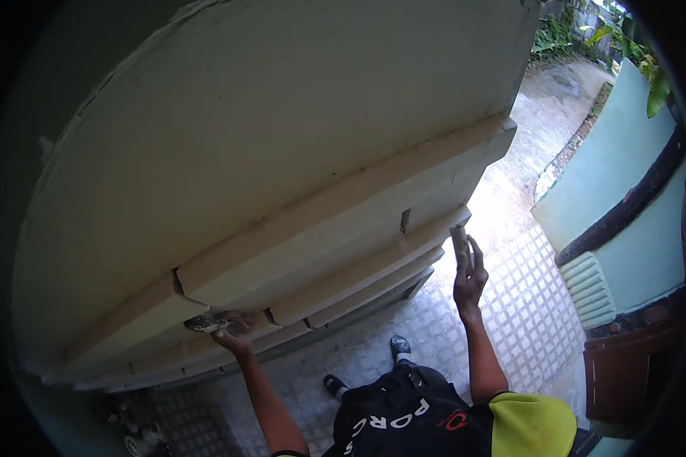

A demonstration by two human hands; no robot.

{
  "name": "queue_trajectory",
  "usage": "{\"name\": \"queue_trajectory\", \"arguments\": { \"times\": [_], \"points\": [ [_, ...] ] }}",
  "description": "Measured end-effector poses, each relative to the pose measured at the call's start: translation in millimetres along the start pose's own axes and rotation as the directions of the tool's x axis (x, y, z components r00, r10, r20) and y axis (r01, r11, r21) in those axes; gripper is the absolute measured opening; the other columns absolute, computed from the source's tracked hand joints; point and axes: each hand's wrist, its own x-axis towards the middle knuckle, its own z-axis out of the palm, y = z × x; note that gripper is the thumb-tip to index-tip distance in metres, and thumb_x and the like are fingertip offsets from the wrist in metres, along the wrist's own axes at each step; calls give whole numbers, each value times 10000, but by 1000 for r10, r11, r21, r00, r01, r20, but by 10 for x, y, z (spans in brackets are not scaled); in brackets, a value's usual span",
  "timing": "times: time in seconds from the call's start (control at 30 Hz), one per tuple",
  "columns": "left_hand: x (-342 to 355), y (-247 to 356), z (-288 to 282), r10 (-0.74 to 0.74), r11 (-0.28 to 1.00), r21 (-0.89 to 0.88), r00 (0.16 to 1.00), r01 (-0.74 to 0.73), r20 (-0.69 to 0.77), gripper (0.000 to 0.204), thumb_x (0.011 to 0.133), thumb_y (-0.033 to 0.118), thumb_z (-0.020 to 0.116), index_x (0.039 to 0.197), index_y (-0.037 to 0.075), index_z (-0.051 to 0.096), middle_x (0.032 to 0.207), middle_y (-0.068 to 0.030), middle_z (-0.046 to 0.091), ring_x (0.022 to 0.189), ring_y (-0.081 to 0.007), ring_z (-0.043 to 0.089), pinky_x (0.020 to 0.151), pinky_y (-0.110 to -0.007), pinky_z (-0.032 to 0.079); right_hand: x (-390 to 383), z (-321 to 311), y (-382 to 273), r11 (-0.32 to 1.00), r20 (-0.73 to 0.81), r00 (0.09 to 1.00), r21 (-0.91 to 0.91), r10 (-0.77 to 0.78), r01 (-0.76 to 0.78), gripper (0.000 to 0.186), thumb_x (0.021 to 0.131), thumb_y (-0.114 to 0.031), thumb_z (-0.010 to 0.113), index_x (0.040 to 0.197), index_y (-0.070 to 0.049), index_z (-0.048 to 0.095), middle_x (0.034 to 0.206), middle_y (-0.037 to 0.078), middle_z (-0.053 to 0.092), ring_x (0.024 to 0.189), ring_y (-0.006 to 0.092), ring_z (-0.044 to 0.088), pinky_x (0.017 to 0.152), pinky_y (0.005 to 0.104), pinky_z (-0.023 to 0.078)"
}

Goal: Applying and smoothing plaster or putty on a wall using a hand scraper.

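Note:
A pale cream moulded wall structure (305,190) with stepped horizontal ledges and several cracks or gaps fills the upper left. My left hand (232,331) is at a lower ledge near a broken gap, closed round a small dark-and-grey object (203,323) that I cannot make out. My right hand (469,278) is raised at the right end of the ledges, fingers wrapped round a narrow, greyish, upright block (458,240), whose top is close to the ledge's end; I cannot tell if they touch.
Below are tiled paving (511,289) and my two shoes. On the right stand a mint-green curved wall (587,160) with a dark band, a brown wooden panel (625,381) and plants (655,84) beside a concrete path (564,84). Unclear objects (141,426) lie at lower left.

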Motion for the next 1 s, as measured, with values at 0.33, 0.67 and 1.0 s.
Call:
{"name": "queue_trajectory", "arguments": {
  "times": [0.33,0.67,1.0],
  "points": [
    [-64,391,225,-55,995,71,987,66,-149,843,898,794,323,834,-17,543,607,-85,532,464,-177,506,520,-315,423,449,7,431,914,152,983,-405,106,-36,546,974,-26,505,1476,-237,456,879,160,643,694,311,634,663,453,514],
    [-113,307,266,-172,972,-173,984,161,-51,707,908,741,398,1024,53,507,734,-107,581,514,-209,519,519,-364,489,-43,-56,-119,987,443,891,65,101,-144,358,1035,-195,461,1333,-32,575,1013,218,721,875,281,721,762,402,550],
    [-595,1339,-70,-419,860,-294,906,416,57,614,973,586,419,1194,24,531,639,-35,506,494,-140,479,415,-310,396,-647,397,-534,953,505,823,-2,-260,302,560,980,-63,526,1498,-93,313,1053,260,654,797,416,688,638,468,556]
  ]
}}
